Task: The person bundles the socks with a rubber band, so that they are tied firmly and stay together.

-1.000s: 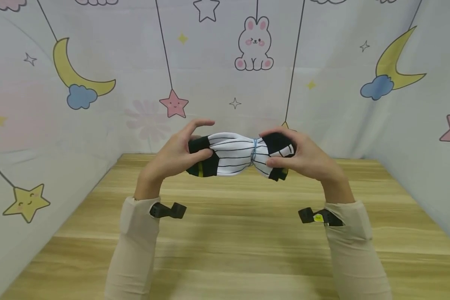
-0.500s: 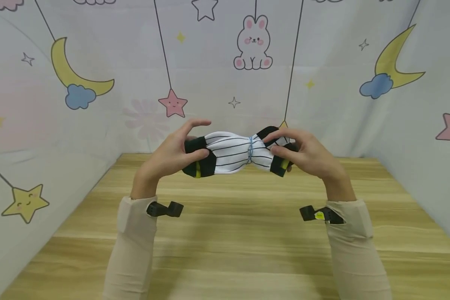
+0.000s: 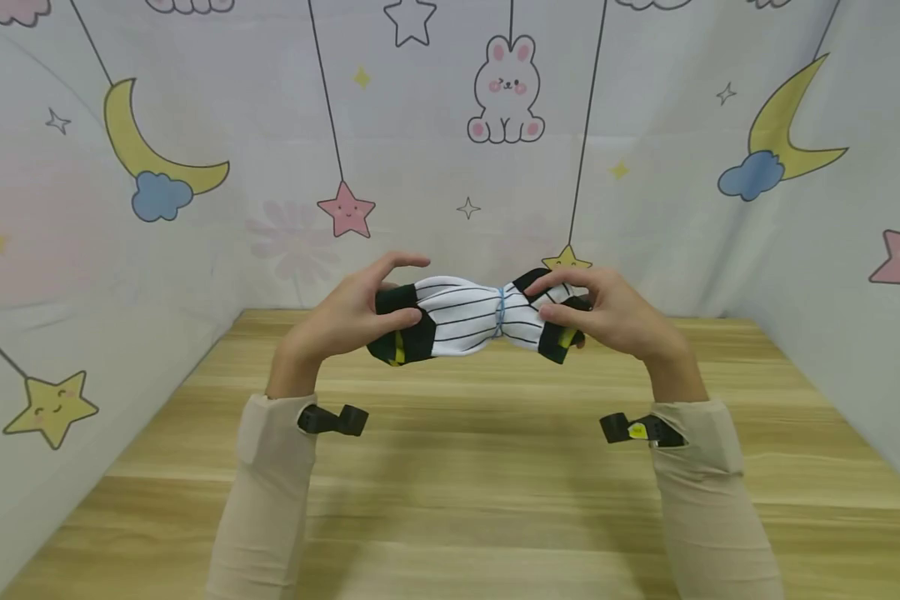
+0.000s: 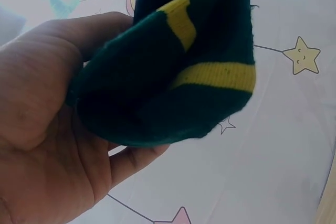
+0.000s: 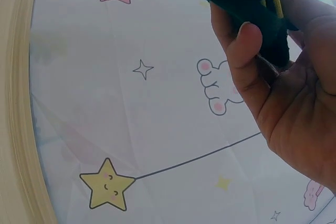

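In the head view a bundle of striped socks, white with thin black lines and dark ends, hangs level above the table. A thin blue band cinches it right of its middle. My left hand grips the left end, thumb in front and index finger lifted off. The right end is pinched by my right hand. Up close in the left wrist view, the dark green knit end has yellow stripes and gapes in folds. Only a green corner of the other end shows in the right wrist view, between thumb and fingers.
Below the hands spreads a wood-grain table. A pale curtain printed with stars, moons and a rabbit closes off the back and both sides. Small black wrist mounts stick out from the sleeves.
My right fingers have shifted their hold on the right end, which now shows more of its yellow stripe and folds. The left hand keeps its hold with little movement.
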A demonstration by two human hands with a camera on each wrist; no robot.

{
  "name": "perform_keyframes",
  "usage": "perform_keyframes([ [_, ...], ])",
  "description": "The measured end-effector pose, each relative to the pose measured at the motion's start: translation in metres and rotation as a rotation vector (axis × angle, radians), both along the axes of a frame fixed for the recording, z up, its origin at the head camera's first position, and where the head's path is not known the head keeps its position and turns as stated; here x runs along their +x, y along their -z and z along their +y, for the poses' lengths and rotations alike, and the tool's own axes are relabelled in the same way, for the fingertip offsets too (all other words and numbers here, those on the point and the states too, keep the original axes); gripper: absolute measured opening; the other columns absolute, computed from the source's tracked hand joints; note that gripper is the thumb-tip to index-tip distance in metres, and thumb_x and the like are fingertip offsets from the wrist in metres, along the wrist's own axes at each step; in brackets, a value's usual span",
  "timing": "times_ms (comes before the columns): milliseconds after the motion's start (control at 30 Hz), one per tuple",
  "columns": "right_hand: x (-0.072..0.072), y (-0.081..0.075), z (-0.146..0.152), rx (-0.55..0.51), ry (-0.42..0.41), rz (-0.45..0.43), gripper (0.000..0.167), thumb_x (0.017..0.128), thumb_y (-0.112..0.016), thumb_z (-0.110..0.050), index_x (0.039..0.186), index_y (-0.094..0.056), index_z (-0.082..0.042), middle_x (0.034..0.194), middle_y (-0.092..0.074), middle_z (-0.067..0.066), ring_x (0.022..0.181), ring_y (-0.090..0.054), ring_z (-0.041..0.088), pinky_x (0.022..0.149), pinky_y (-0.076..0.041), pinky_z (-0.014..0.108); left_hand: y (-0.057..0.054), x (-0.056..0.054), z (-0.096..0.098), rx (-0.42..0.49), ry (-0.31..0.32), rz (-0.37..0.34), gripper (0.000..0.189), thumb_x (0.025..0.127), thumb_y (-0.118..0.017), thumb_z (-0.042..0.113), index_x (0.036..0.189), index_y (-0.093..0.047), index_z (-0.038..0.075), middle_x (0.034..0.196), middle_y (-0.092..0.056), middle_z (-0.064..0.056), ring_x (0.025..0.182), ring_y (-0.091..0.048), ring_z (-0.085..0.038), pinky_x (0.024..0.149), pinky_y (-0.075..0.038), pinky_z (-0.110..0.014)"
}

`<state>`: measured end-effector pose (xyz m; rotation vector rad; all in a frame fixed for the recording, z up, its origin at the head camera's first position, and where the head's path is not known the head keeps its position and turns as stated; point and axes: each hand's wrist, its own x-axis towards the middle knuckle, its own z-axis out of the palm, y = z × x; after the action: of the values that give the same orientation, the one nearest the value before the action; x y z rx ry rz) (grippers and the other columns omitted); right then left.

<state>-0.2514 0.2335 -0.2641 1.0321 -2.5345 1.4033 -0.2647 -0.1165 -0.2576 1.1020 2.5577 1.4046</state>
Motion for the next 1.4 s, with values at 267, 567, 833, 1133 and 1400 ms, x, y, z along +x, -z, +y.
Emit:
perform_keyframes([
  [267,-0.004,0.004,0.001,0.029,0.015,-0.018,0.027,0.096,-0.069,-0.014,0.123,-0.066,-0.01,0.125,-0.056,0.013,0.073,-0.068,0.024,0.064,-0.053,0.028,0.004,-0.005,0.002,-0.046,0.011,0.05,0.054,0.095,-0.069,0.012,0.142,-0.046,0.023,0.113,-0.066,-0.013,0.088,-0.068,-0.024,0.074,-0.058,-0.037],
  [567,-0.008,0.009,0.005,0.03,0.001,-0.099,0.03,0.097,-0.068,-0.015,0.126,-0.064,-0.009,0.126,-0.054,0.016,0.077,-0.069,0.026,0.066,-0.055,0.031,0.01,-0.012,0.003,-0.127,-0.015,0.157,0.046,0.096,-0.068,0.016,0.137,-0.052,0.031,0.131,-0.059,-0.001,0.105,-0.059,-0.02,0.095,-0.045,-0.042],
  [833,-0.015,0.017,0.006,0.038,-0.024,-0.123,0.03,0.097,-0.068,-0.014,0.126,-0.064,-0.009,0.121,-0.056,0.016,0.075,-0.067,0.026,0.061,-0.055,0.035,0.015,-0.015,0.003,-0.178,-0.016,0.128,0.037,0.097,-0.067,0.017,0.13,-0.057,0.031,0.133,-0.058,0.001,0.115,-0.054,-0.019,0.1,-0.042,-0.042],
  [1133,-0.022,0.025,0.005,0.059,-0.024,-0.166,0.03,0.097,-0.068,-0.017,0.126,-0.064,-0.01,0.115,-0.059,0.017,0.074,-0.067,0.026,0.057,-0.056,0.039,0.021,-0.022,0.004,-0.208,0.008,0.112,0.036,0.097,-0.067,0.016,0.131,-0.059,0.025,0.134,-0.058,-0.001,0.119,-0.052,-0.02,0.101,-0.041,-0.042],
  [1400,-0.031,0.038,0.005,0.111,-0.036,-0.198,0.028,0.096,-0.069,-0.02,0.124,-0.066,-0.014,0.117,-0.057,0.015,0.079,-0.065,0.028,0.057,-0.056,0.041,0.035,-0.03,0.007,-0.256,0.014,0.042,0.034,0.098,-0.065,0.015,0.13,-0.059,0.023,0.133,-0.057,-0.004,0.112,-0.054,-0.023,0.092,-0.049,-0.04],
])
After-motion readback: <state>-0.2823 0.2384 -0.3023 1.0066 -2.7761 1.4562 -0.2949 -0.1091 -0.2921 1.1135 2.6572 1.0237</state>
